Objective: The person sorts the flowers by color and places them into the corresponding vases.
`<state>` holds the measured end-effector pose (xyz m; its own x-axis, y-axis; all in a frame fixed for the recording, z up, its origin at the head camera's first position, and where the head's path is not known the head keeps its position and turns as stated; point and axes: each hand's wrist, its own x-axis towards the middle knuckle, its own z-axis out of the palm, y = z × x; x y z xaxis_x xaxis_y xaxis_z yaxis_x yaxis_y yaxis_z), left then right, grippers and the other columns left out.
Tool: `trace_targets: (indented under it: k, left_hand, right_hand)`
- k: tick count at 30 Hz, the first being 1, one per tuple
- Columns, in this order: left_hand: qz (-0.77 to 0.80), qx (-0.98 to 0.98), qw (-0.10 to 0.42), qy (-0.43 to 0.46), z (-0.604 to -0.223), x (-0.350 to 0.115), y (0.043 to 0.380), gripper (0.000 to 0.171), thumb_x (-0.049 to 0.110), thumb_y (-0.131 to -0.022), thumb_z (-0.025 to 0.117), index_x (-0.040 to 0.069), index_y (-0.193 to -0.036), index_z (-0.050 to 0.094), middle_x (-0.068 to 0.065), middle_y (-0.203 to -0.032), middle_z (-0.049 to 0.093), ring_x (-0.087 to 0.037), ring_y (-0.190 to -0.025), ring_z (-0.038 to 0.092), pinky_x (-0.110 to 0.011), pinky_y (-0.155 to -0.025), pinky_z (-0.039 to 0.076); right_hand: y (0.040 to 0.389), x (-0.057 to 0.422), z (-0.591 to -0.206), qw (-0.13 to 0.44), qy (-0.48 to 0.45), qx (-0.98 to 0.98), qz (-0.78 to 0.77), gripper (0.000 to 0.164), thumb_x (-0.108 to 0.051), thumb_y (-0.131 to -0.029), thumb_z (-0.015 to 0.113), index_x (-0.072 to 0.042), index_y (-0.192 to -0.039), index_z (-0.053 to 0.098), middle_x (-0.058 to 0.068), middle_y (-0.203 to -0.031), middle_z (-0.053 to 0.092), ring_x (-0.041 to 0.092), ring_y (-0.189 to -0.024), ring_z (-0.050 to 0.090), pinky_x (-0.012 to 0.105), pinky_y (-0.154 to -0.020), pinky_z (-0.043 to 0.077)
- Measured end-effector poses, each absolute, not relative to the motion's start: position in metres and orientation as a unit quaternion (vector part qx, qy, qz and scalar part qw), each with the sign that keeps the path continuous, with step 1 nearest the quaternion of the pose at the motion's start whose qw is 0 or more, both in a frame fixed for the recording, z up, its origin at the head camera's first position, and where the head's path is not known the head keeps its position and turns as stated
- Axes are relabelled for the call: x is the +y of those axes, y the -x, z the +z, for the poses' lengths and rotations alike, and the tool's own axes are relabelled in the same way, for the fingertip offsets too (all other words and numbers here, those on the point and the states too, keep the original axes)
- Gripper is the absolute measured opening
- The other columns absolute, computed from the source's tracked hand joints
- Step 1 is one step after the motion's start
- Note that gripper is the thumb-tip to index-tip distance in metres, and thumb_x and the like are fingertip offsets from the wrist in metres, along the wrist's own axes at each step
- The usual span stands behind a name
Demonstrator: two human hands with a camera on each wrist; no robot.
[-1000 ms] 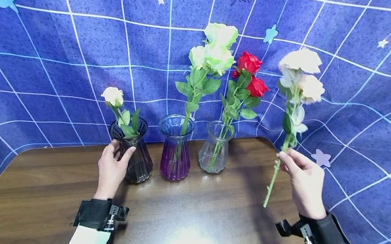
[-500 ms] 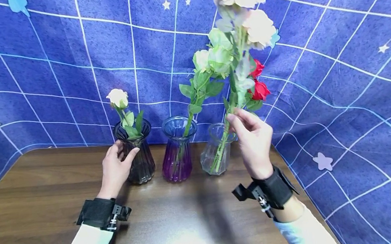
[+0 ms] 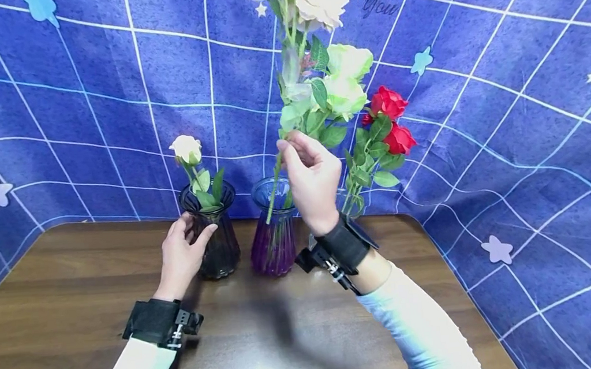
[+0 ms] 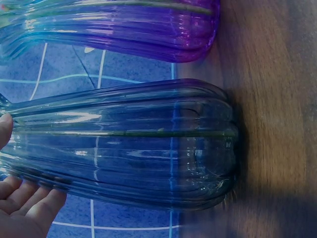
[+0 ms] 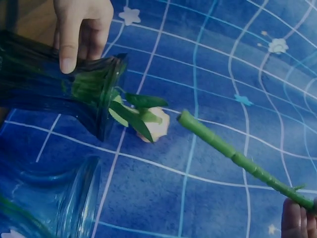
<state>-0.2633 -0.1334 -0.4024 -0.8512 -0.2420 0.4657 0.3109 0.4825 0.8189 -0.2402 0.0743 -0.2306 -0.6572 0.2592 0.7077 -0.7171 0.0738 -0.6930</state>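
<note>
My left hand [image 3: 181, 257] holds the dark ribbed glass vase [image 3: 218, 243] near its neck, thumb on one side and fingers on the other. A short white rose [image 3: 187, 148] with green leaves stands in that vase. My right hand [image 3: 313, 177] pinches the stem of a tall pale pink flower spray [image 3: 320, 0], raised in front of the blue-and-purple vase [image 3: 272, 250]. In the right wrist view the cut end of the green stem [image 5: 233, 156] hangs free, apart from both vase mouths. The spray's top is cropped in the head view.
Green-white roses [image 3: 347, 82] lean from the blue-and-purple vase. Red roses [image 3: 390, 104] rise at its right, their clear vase mostly hidden by my right wrist. A blue cloth [image 3: 110, 77] with white grid lines hangs behind the wooden table [image 3: 74, 283].
My right hand has carried the pale pink spray leftward from the table's right edge, past the red roses, to the blue-and-purple vase. My left hand keeps its hold on the dark vase.
</note>
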Motion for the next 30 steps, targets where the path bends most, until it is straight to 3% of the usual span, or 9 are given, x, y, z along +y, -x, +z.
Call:
trace_targets:
  k: [2, 10, 17, 30]
  left_hand:
    - [-0.506, -0.819, 0.269, 0.022, -0.402, -0.133, 0.263, 0.052, 0.018, -0.084, 0.07, -0.01, -0.123, 0.049, -0.029, -0.122, 0.053, -0.04, -0.115, 0.054, -0.047, -0.097, 0.047]
    - [-0.501, -0.822, 0.269, 0.023, -0.4, -0.135, 0.262, 0.052, 0.018, -0.085, 0.069, -0.011, -0.123, 0.048, -0.03, -0.12, 0.053, -0.042, -0.114, 0.053, -0.05, -0.097, 0.047]
    - [-0.494, -0.825, 0.272, 0.022, -0.401, -0.137, 0.263, 0.054, 0.02, -0.085, 0.069, -0.01, -0.125, 0.048, -0.03, -0.12, 0.053, -0.041, -0.114, 0.053, -0.05, -0.096, 0.047]
    - [-0.5, -0.824, 0.264, 0.022, -0.4, -0.137, 0.261, 0.056, 0.02, -0.086, 0.069, -0.01, -0.128, 0.047, -0.03, -0.122, 0.052, -0.04, -0.116, 0.052, -0.049, -0.098, 0.046]
  right_hand:
    - [0.247, 0.065, -0.232, 0.382, -0.187, -0.625, 0.655, 0.016, 0.003, -0.083, 0.064, 0.013, -0.096, 0.066, 0.028, -0.085, 0.068, 0.002, -0.061, 0.059, 0.04, -0.063, 0.058]
    - [0.274, 0.03, -0.236, 0.396, -0.194, -0.631, 0.638, 0.018, -0.002, -0.085, 0.064, 0.01, -0.099, 0.067, 0.023, -0.084, 0.067, 0.005, -0.065, 0.058, 0.018, -0.061, 0.052]
    - [0.288, 0.009, -0.248, 0.413, -0.187, -0.658, 0.601, 0.018, -0.007, -0.086, 0.066, 0.005, -0.098, 0.069, 0.017, -0.087, 0.068, 0.02, -0.074, 0.066, 0.018, -0.064, 0.052]
    - [0.299, -0.001, -0.264, 0.436, -0.173, -0.657, 0.59, 0.018, -0.01, -0.086, 0.066, 0.003, -0.098, 0.07, 0.015, -0.084, 0.067, 0.022, -0.076, 0.066, 0.016, -0.065, 0.052]
